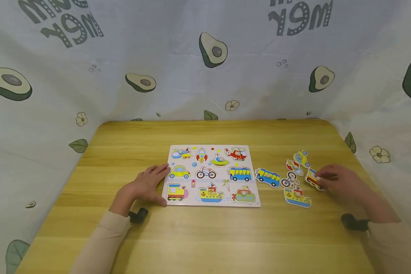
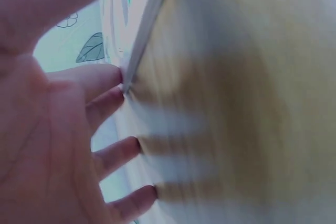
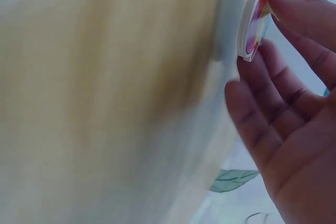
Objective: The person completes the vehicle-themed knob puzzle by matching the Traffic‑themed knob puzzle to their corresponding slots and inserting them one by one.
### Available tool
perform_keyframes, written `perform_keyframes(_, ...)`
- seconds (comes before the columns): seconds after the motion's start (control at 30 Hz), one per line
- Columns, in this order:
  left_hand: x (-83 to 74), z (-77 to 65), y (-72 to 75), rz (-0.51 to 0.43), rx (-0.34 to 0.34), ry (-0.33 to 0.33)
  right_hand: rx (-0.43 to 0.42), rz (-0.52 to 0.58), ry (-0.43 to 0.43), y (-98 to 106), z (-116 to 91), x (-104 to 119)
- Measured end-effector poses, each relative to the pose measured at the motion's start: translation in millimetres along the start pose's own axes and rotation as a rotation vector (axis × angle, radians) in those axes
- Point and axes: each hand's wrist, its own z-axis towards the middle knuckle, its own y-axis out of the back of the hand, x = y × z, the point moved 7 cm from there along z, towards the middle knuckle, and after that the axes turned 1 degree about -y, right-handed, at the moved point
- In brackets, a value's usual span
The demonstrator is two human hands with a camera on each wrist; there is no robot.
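A pale peg puzzle board [image 1: 188,203] printed with vehicles lies flat on the table. My left hand [image 1: 147,186] is at its left edge, fingers spread, with fingertips and thumb at the rim; the left wrist view shows fingertips along that edge. Over the right of the table my right hand [image 1: 339,180] pinches a train puzzle piece [image 1: 313,179] by its knob, tilted. The right wrist view shows the piece's pale edge [image 3: 248,30] between thumb and fingers. Beside it lie loose car [image 1: 302,158], rocket [image 1: 294,167], bicycle [image 1: 290,180] and boat [image 1: 297,197] pieces.
A bus piece [image 1: 268,177] lies close to the board's right edge. Helicopter [image 1: 237,154] and submarine [image 1: 244,194] pieces with knobs sit in the board. Behind the wooden table [image 1: 226,239] hangs a cloth [image 1: 178,45] with avocado prints.
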Motion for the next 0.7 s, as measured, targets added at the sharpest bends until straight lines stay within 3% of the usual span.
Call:
perform_keyframes(0.27, 0.9, -0.4, -1.7, 0.001, -0.021, -0.027, -0.082, 0.133, 0.111, 17, 11, 43)
perform_keyframes(0.37, -0.3, -1.2, -2.3, 0.008, 0.0, -0.016, -0.066, 0.083, 0.127, 20, 17, 67)
perform_keyframes(0.57, 1.8, -1.4, -0.3, 0.006, 0.017, -0.007, -0.045, -0.041, 0.237, 16, 31, 113)
perform_keyframes(0.7, 4.9, -0.6, -0.5, -0.011, 0.01, -0.007, 0.045, -0.079, 0.257, 6, 43, 136)
